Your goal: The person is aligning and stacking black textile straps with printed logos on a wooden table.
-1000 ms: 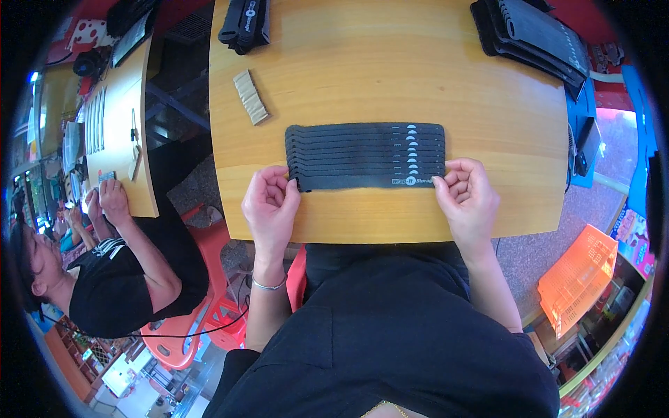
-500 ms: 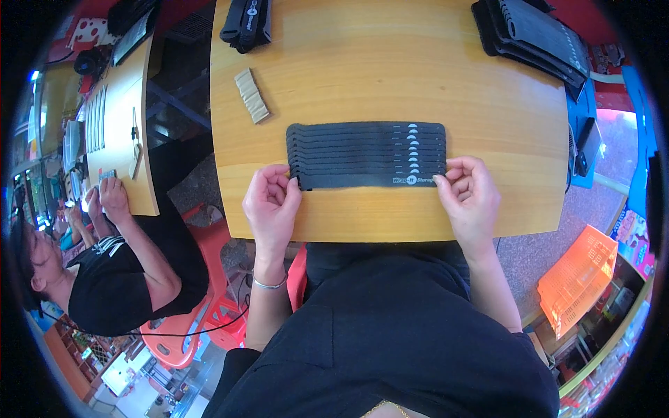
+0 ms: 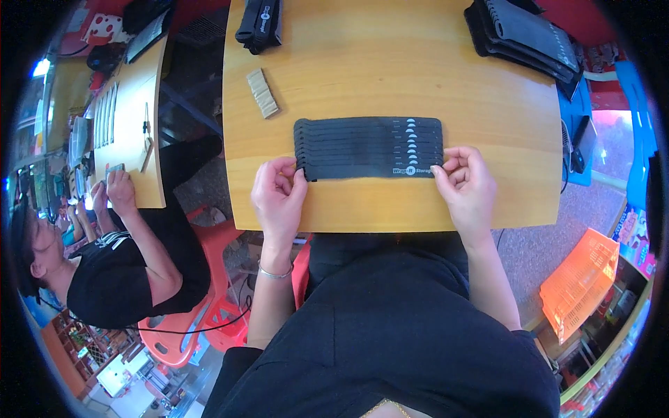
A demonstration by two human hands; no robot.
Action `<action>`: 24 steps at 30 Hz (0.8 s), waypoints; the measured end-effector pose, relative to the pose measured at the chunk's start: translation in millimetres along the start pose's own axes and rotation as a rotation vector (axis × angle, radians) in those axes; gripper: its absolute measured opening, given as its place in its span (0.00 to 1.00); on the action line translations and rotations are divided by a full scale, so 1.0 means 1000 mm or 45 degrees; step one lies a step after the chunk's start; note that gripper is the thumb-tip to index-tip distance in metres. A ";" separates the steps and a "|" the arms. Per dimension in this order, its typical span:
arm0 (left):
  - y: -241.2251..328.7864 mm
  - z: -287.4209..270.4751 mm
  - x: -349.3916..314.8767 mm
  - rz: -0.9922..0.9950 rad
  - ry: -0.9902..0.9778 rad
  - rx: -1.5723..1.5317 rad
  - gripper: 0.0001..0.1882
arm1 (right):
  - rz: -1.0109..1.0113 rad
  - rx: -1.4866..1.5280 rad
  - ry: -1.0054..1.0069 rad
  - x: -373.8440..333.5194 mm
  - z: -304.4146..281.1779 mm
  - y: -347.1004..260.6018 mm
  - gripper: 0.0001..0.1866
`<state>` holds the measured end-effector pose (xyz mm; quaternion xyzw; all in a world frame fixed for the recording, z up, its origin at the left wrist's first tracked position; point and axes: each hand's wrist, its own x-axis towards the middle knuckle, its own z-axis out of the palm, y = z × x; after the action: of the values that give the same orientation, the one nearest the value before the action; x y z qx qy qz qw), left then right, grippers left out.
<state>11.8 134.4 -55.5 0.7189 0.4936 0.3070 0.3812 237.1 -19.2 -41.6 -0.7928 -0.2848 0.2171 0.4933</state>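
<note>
Several black fabric straps (image 3: 355, 143) lie overlapped in a neat fanned row on the table, each nearer one leaving a thin strip of the one behind showing. White half-round marks line up toward their right ends, and the front strap shows more of its face with white print. My left hand (image 3: 280, 195) is closed, thumb and fingers pinching the front strap's left end. At the right end, my right hand (image 3: 465, 184) pinches the same strap's near corner, fingers curled.
On the wooden table (image 3: 390, 209) are a small tan ridged strip (image 3: 263, 93), a black strap bundle (image 3: 260, 24) at the far left and a stack of black straps (image 3: 526, 42) at the far right. A person (image 3: 115, 272) sits at another table, left. An orange basket (image 3: 580, 284) stands right.
The view has shifted slightly, so the table and straps appear a little higher. Both hands keep their pinch at the front strap's ends, and the row looks unchanged.
</note>
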 end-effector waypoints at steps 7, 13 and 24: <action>-0.002 0.000 -0.002 0.057 -0.006 -0.002 0.08 | -0.009 -0.008 0.002 -0.002 -0.002 0.002 0.14; -0.008 -0.005 0.000 0.008 -0.043 -0.089 0.10 | -0.041 -0.043 0.002 -0.001 -0.001 0.002 0.14; 0.042 0.002 -0.031 0.694 -0.168 0.491 0.20 | -0.045 -0.008 -0.010 0.000 -0.003 0.004 0.15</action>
<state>23.5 94.8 -23.3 0.9016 0.3065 0.2515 0.1731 239.5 -22.5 -43.6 -0.7883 -0.3014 0.2104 0.4935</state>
